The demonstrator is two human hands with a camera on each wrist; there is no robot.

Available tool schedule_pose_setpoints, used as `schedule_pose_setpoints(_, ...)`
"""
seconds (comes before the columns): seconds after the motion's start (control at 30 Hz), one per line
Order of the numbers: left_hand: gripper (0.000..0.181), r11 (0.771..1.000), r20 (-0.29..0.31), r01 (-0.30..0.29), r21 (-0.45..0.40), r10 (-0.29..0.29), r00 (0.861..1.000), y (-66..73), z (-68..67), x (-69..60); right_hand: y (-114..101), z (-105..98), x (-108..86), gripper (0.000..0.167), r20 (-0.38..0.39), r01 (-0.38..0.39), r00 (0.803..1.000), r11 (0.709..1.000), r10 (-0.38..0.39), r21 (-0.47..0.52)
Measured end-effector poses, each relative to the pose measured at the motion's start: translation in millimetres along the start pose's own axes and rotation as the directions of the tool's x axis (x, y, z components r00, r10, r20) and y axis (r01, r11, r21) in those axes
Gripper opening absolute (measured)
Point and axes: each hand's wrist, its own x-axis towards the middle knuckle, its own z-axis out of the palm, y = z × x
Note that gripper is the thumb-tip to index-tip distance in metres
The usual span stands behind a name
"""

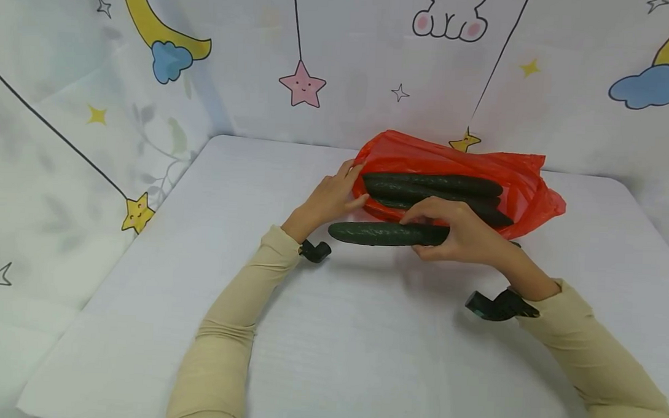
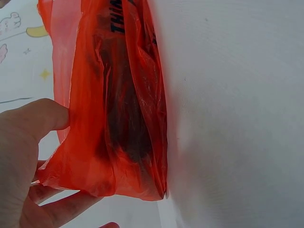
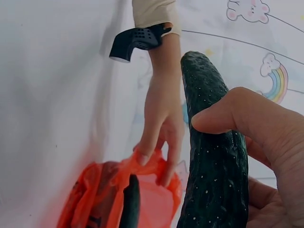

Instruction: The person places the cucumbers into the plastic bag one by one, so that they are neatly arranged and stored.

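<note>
My right hand [image 1: 463, 235] holds a long dark green cucumber [image 1: 367, 233] between thumb and fingers. It is raised just in front of a red plastic bag [image 1: 536, 207], lying nearly level. Up close in the right wrist view, the cucumber [image 3: 213, 171] has bumpy skin with pale specks. Several more cucumbers [image 1: 432, 189] lie side by side in the bag's opening. At the bag's left end, my left hand [image 1: 332, 196] grips the edge of the plastic. The left wrist view has the thumb on the near side of the bag [image 2: 88, 156] and fingers behind it.
The bag lies near the back of a white table [image 1: 363, 345]. Behind the table hangs a pale cloth [image 1: 357, 44] printed with stars, moons and clouds. Each wrist carries a small black camera, the left one [image 1: 316, 251] close to the held cucumber's tip.
</note>
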Motion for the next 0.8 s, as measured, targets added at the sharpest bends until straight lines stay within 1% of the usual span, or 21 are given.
schedule_pose_setpoints(0.1,0.068,1.000,-0.007,-0.009,0.003,0.009,1.000,0.0,0.4,0.5,0.1,-1.1,3.8,0.048,0.000,-0.004,1.000,1.000,0.004,-0.009)
schedule_pose_setpoints(0.23,0.066,0.998,-0.040,-0.045,0.041,0.047,0.998,-1.1,1.8,2.1,1.3,-1.3,8.6,0.045,0.007,-0.027,1.000,1.000,0.027,-0.006)
schedule_pose_setpoints(0.3,0.065,0.998,-0.049,-0.054,0.041,0.056,0.997,-1.5,2.2,2.5,2.0,-1.2,11.0,0.043,0.009,-0.035,0.999,0.999,0.035,-0.006)
schedule_pose_setpoints(0.47,0.065,0.999,-0.032,-0.050,-0.016,0.049,0.998,-0.4,2.1,2.4,2.5,-1.8,16.7,0.042,0.002,-0.038,0.999,0.999,0.038,-0.017)
schedule_pose_setpoints(0.57,0.065,0.998,-0.024,-0.049,-0.035,0.048,0.999,0.3,1.9,2.7,2.5,-2.8,20.2,0.041,0.000,-0.045,0.999,0.999,0.045,-0.020)
schedule_pose_setpoints(0.67,0.065,0.998,-0.021,-0.049,-0.033,0.049,0.999,0.0,1.8,2.4,2.8,-3.6,25.1,0.039,0.007,-0.066,0.998,0.998,0.066,-0.018)
schedule_pose_setpoints(0.8,0.066,0.999,0.003,-0.030,-0.031,0.030,1.000,1.6,-0.8,1.2,6.6,-3.3,31.8,0.038,0.016,-0.094,0.995,0.995,0.094,-0.017)
